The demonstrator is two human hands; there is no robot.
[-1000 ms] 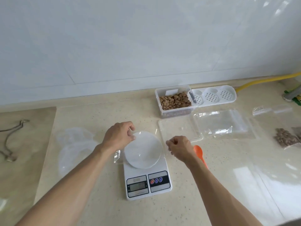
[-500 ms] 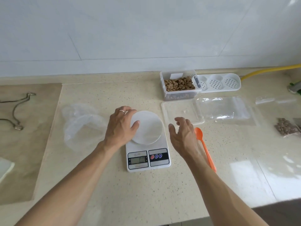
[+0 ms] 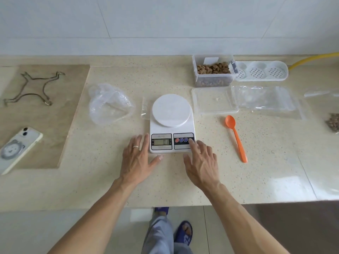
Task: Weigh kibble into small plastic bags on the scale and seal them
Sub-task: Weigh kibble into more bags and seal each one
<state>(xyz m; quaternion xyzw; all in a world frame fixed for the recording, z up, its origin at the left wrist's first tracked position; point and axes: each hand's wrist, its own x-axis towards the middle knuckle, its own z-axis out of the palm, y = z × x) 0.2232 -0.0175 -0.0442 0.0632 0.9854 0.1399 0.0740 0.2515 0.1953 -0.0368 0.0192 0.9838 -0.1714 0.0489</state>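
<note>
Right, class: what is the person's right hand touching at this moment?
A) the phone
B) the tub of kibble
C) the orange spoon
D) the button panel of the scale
D: a straight finger of the right hand rests on the button panel of the scale, while the orange spoon lies apart to its right.

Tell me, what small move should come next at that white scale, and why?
Probably press the button under the right hand, whose fingertip sits at the white digital kitchen scale button panel. A clear bag seems to lie across its round platform, the display looks non-blank, and the left hand lies flat beside it. Zeroing should precede scooping kibble.
</note>
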